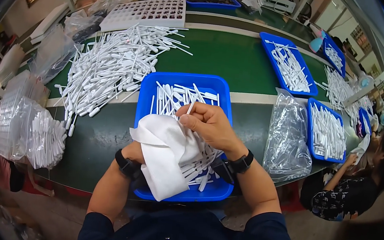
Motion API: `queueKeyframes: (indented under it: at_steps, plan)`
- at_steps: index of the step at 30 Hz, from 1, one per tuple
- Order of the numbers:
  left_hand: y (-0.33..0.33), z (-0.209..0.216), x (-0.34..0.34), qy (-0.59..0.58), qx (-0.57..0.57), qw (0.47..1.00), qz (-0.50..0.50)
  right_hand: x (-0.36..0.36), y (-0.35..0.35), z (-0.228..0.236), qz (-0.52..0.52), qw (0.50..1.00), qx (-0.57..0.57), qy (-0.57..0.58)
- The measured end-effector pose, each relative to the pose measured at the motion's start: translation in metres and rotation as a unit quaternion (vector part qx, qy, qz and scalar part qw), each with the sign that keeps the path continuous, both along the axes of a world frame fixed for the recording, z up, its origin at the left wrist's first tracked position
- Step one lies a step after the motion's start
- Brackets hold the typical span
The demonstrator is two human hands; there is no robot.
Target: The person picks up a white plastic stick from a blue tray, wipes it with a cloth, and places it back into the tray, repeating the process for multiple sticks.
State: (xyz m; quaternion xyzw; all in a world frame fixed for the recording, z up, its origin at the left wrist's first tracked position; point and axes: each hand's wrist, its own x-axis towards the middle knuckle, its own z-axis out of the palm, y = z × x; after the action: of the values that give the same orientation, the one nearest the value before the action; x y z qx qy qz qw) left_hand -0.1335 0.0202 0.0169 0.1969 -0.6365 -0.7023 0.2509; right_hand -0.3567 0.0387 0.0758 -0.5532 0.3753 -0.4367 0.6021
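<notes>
In front of me a blue tray (217, 189) holds many thin white plastic sticks (168, 99), each with a thicker bulb-like end. Above it my right hand (210, 126) pinches one white plastic stick (190, 109) between thumb and fingers, tip upward. A folded white cloth (166, 140) wraps over my left hand (136, 152), whose fingers are hidden beneath it; the cloth gathers around the lower part of the held stick, touching my right fingertips. One end of the cloth hangs down over the tray's near side.
A loose pile of white sticks (113, 63) lies left of the tray, beside a white foam rack (145, 14). Bagged sticks (47, 139) sit at the near left. Right are a clear plastic bag (289, 136), more filled trays (328, 131) and a person (352, 185) working.
</notes>
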Motion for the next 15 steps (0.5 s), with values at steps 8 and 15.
queueKeyframes:
  at_steps: [8, 15]
  plan:
    - [0.001, 0.017, -0.002, -0.013, -0.121, 0.992, 0.035, 0.003, 0.006, 0.007, 0.000, 0.999, -0.018, -0.028]
    - [0.002, 0.016, -0.005, -0.024, -0.043, 0.998, 0.041, 0.002, 0.001, -0.002, -0.059, 0.998, -0.013, -0.023]
